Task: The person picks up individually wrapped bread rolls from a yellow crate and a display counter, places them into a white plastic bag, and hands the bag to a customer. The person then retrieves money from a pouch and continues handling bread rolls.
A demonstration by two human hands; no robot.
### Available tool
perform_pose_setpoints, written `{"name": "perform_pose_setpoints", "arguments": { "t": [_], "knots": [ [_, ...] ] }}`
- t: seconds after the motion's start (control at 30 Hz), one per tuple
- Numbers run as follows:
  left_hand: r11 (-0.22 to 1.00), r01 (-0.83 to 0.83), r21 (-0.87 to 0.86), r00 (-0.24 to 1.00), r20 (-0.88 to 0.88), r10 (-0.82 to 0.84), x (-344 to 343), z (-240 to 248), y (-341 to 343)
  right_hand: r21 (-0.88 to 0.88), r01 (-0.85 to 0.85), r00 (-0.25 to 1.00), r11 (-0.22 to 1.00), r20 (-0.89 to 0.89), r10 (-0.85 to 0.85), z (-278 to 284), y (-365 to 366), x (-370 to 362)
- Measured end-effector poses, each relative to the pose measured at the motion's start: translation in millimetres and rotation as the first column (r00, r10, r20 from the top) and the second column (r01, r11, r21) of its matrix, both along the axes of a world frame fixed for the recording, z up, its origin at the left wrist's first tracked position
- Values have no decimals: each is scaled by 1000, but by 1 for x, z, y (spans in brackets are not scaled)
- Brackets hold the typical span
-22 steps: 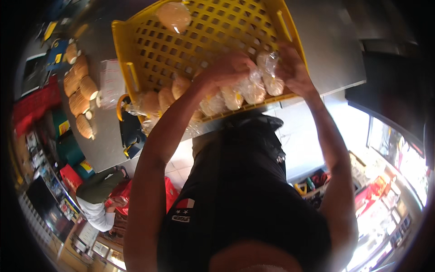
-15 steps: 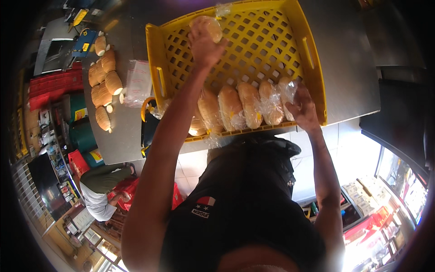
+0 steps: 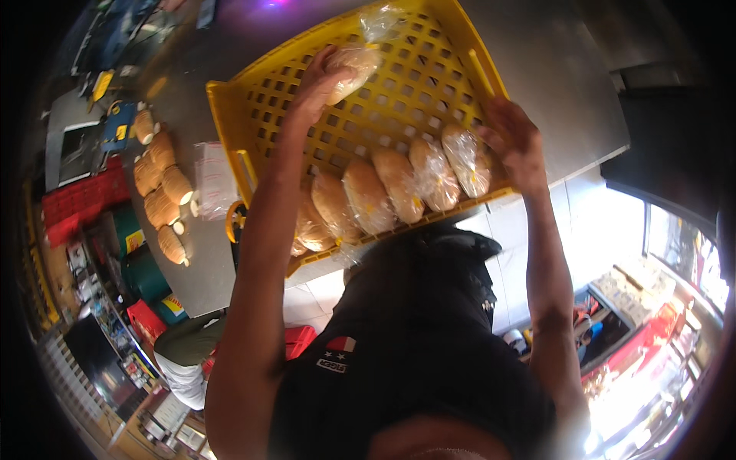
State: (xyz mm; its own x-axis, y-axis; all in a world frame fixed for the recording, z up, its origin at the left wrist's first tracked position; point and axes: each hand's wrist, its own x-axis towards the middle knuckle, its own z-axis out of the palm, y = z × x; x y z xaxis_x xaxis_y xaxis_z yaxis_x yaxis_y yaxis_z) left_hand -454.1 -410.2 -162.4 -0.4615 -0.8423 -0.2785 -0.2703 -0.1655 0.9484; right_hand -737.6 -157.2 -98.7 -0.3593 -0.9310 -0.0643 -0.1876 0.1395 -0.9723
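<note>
A wide yellow plastic crate [image 3: 222, 115] with a lattice floor lies tilted across the metal table in front of me. My left hand [image 3: 313, 90] is closed around a bread loaf in a clear bag [image 3: 354, 73], over the far left part of the crate floor. The bag's loose twisted end points away from me. Along the near wall lies a row of several bagged loaves [image 3: 368, 195]. My right hand [image 3: 515, 142] is at the right wall, beside the last bagged loaf [image 3: 466, 161], its fingers apart and slightly blurred, holding nothing visible.
Unbagged loaves [image 3: 161, 188] lie grouped on the metal table [image 3: 207, 272] to the left. Clear plastic bags [image 3: 215, 180] sit between them and the crate. A blue box [image 3: 119, 123] is behind. At lower left a person [image 3: 184, 368] is partly visible beside red crates.
My view has turned, so the crate and table appear rotated. My left hand now grips the bagged loaf it was over. The right hand has come off the last loaf toward the crate wall.
</note>
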Motion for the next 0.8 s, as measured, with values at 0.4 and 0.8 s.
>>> {"name": "perform_pose_setpoints", "arguments": {
  "t": [0.4, 0.8],
  "knots": [
    [847, 498, 188, 867, -121, -483, -146, 16, 100, -44, 11, 635, 999, -771, -41, 32, 32, -4],
    [757, 652, 43, 752, 94, -652, -152, 9, 146, -32, 36, 391, 999, -919, -44, -51, 85, 9]
  ]
}}
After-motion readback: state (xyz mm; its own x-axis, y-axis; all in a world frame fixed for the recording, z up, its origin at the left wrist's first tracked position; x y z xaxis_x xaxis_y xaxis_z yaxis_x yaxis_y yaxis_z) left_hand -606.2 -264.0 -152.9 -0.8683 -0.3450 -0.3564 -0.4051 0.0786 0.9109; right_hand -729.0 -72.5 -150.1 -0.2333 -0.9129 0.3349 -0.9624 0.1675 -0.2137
